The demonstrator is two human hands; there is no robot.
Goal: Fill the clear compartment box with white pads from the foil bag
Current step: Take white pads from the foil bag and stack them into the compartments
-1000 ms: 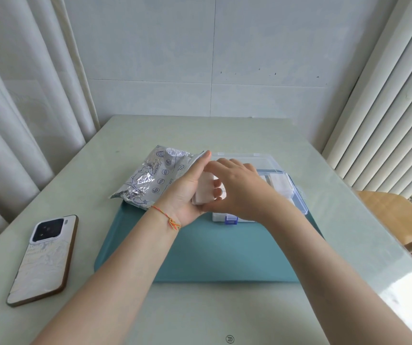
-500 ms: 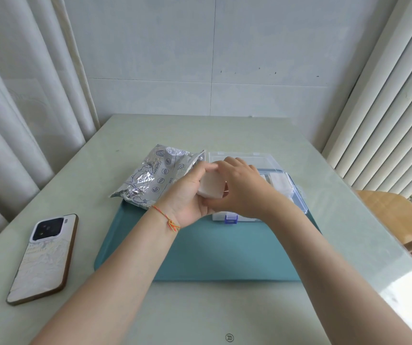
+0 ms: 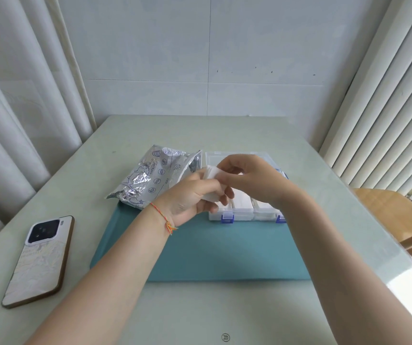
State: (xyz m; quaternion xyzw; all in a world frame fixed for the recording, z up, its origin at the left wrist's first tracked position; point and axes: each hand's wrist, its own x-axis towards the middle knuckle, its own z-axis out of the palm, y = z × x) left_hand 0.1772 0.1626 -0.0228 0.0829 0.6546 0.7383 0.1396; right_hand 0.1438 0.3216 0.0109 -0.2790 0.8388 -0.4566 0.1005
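Pads: one stack (image 3: pixel 212 181) in hand, raised over the box's left end, between bag and box; exact count in the stack can't tell. More white pads (image 3: pixel 242 201) lie in the near compartments.
Box: one, clear (image 3: pixel 239 215), lid open at the back, two blue latches on the near wall. It sits on the far right part of the mat. How many compartments: can't tell, hands cover most of it.
Bag: one foil bag (image 3: pixel 150 178), crinkled, lying flat at the mat's far left corner, partly off it, mouth towards the box.
Left hand: (image 3: pixel 190 197) grip closed around the stack's lower part, thumb on top. Orange thread band on the wrist.
Right hand: (image 3: pixel 252 178) fingertips pinching the stack's upper edge, hand above the box.
Mat: one, teal (image 3: pixel 224 252), under box and bag edge.
Phone: one (image 3: pixel 39 260), face down on the counter (image 3: pixel 200 310), left of the mat, well apart from it.
Blocking: both hands and the right forearm hide the box middle and right latch area.
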